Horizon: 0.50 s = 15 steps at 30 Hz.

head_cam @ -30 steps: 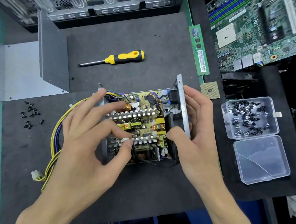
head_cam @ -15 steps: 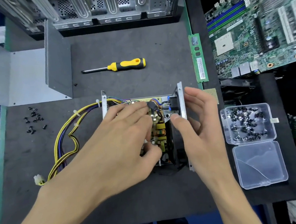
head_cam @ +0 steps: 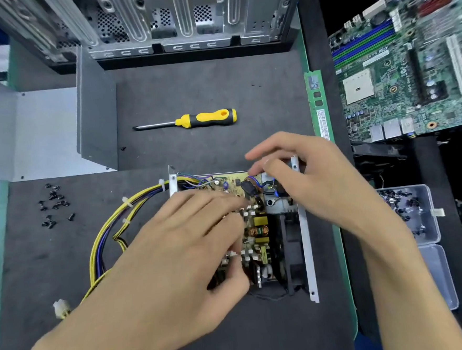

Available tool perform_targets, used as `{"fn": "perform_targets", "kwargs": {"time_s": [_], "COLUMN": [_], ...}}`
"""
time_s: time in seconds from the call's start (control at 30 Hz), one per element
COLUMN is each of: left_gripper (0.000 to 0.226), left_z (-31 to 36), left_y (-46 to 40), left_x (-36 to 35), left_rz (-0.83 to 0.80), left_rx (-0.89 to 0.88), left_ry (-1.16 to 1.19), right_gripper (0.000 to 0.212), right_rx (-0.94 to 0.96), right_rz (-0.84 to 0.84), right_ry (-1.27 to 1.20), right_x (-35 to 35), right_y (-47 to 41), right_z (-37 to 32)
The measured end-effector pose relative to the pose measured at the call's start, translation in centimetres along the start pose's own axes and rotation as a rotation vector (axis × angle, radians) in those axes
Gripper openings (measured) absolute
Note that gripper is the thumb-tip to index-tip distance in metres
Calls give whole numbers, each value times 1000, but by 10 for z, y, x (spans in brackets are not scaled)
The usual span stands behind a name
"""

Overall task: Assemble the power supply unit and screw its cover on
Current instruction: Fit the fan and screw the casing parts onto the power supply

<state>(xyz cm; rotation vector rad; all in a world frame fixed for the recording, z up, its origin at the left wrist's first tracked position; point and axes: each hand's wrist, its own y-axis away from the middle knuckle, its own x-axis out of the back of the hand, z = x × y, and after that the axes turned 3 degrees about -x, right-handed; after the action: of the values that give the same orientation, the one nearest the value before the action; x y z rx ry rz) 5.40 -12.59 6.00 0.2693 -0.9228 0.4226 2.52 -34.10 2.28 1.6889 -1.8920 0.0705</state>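
The open power supply case (head_cam: 307, 251) lies in the middle of the mat, its yellow circuit board (head_cam: 259, 222) showing. My left hand (head_cam: 191, 248) lies over the board's left half, fingers fairly straight and resting on the components. My right hand (head_cam: 315, 180) reaches over the far end of the case's right wall, with loosely curved fingers and the thumb tip by the black socket wiring (head_cam: 248, 187). The grey metal cover (head_cam: 49, 133) stands at the left. A yellow-and-black screwdriver (head_cam: 193, 120) lies beyond the case. Several black screws (head_cam: 53, 205) lie loose on the left.
A yellow and purple cable bundle (head_cam: 105, 238) loops left to a white connector (head_cam: 61, 308). A computer case (head_cam: 186, 22) stands at the back. On the right lie a memory stick (head_cam: 319, 105), a motherboard (head_cam: 408, 66) and an open plastic box of screws (head_cam: 413, 211).
My right hand left the case's right wall and moved up over its far corner near the socket. My left hand slid further across the board.
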Motion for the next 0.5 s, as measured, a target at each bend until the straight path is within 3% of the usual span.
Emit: {"fn": "perform_targets", "kwargs": {"time_s": [0.1, 0.2, 0.5], "left_gripper": [10, 19, 25], "left_z": [-11, -28, -46], "left_y": [6, 17, 27], "left_x": [1, 3, 0], "left_rz": [89, 121, 107], "left_rx": [-29, 2, -5], "left_ry": [-92, -150, -100], "right_gripper": [32, 37, 27], "right_rx": [-20, -24, -29], "right_rz": [-138, -167, -4], "right_ry": [67, 22, -208], "right_x": [4, 3, -12], "right_y": [-11, -16, -20], "right_z": [-5, -6, 0]}}
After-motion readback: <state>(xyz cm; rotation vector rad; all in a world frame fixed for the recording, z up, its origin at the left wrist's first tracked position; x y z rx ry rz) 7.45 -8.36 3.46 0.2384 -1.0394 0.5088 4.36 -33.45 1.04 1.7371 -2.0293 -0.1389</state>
